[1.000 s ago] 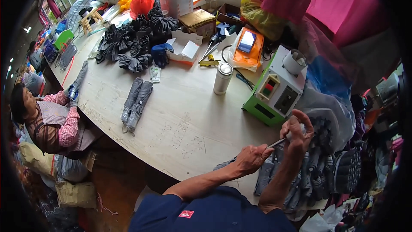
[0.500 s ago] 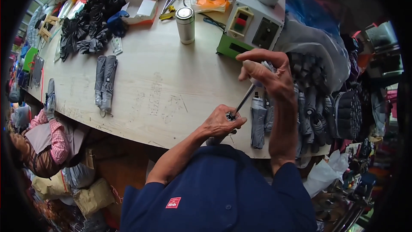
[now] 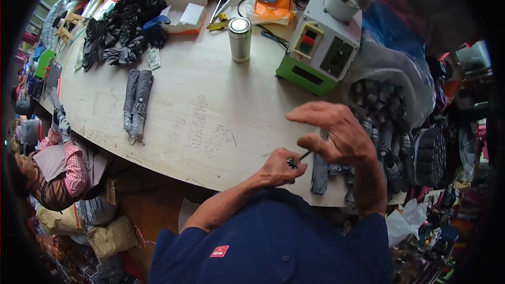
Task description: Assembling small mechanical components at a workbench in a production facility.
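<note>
Two hands at the near edge of the wooden table point(image 3: 210, 121), above a heap of folded grey umbrellas point(image 3: 389, 142) on the right. A thin dark rod point(image 3: 303, 154) runs between them, its long axis slanting up to the right. Left hand point(image 3: 279, 167) is closed around the rod's lower, knobbed end. Right hand point(image 3: 336, 134) pinches the upper end, other fingers spread loose. Rod's tip is hidden behind that hand; hard to tell what it joins.
</note>
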A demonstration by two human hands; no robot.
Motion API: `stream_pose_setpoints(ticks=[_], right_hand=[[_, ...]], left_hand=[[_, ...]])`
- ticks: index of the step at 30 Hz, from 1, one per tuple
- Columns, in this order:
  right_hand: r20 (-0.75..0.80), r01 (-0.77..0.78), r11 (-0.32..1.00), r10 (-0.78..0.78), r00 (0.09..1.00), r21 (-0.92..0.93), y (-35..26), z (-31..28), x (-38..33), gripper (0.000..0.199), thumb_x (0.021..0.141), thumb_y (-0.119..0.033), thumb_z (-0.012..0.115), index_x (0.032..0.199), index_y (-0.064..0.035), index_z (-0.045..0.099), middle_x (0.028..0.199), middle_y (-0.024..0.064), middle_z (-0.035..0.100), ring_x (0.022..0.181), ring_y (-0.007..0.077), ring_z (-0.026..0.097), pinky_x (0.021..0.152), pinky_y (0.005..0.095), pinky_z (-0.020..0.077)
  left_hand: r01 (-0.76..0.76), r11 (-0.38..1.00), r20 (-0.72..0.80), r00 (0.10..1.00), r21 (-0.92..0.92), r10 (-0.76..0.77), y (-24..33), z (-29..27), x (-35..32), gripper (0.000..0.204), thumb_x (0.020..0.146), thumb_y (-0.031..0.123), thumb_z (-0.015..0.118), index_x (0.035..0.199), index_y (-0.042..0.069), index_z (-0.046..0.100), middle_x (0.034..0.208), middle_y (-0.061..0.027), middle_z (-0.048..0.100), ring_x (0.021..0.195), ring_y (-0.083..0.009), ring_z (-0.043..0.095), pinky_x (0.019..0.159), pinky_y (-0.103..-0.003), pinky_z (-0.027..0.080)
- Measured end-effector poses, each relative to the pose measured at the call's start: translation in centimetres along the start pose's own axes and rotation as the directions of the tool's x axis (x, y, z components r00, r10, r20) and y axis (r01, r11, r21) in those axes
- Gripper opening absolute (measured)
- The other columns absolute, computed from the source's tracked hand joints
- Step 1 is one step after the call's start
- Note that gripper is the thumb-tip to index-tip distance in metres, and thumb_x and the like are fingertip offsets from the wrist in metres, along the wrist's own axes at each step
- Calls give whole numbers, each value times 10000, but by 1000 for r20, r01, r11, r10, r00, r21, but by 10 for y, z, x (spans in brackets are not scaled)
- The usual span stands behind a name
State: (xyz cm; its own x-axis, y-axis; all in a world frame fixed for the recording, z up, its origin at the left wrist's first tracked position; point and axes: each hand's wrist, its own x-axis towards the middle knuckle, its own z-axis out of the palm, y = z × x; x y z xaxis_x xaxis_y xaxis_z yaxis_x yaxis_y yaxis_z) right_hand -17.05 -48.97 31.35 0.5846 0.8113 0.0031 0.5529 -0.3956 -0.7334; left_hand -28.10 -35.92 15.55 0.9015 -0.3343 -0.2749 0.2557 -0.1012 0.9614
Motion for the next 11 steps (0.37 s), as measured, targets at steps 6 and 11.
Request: stream_pose_setpoints(ticks=[6, 11], right_hand=[[122, -95, 989, 81, 989, 111, 8, 32, -11, 547, 797, -429, 619, 1131, 5, 622, 1126, 200, 617, 1072, 329, 587, 954, 378, 436], [322, -240, 967, 202, 925, 84, 33, 86, -6, 683, 770, -522, 562, 1277, -65, 544, 1325, 208, 493, 1220, 316, 489, 1040, 418, 371]], left_hand=[[-67, 981, 79, 995, 183, 53, 3, -1, 13, 243, 808, 195, 632, 652, 10, 612, 536, -93, 585, 502, -166, 600, 524, -302, 498], [126, 794, 154, 987, -594, -42, -162, 39, 30, 594, 806, 267, 645, 1319, 137, 374, 1078, -126, 652, 739, -210, 651, 632, -321, 530]])
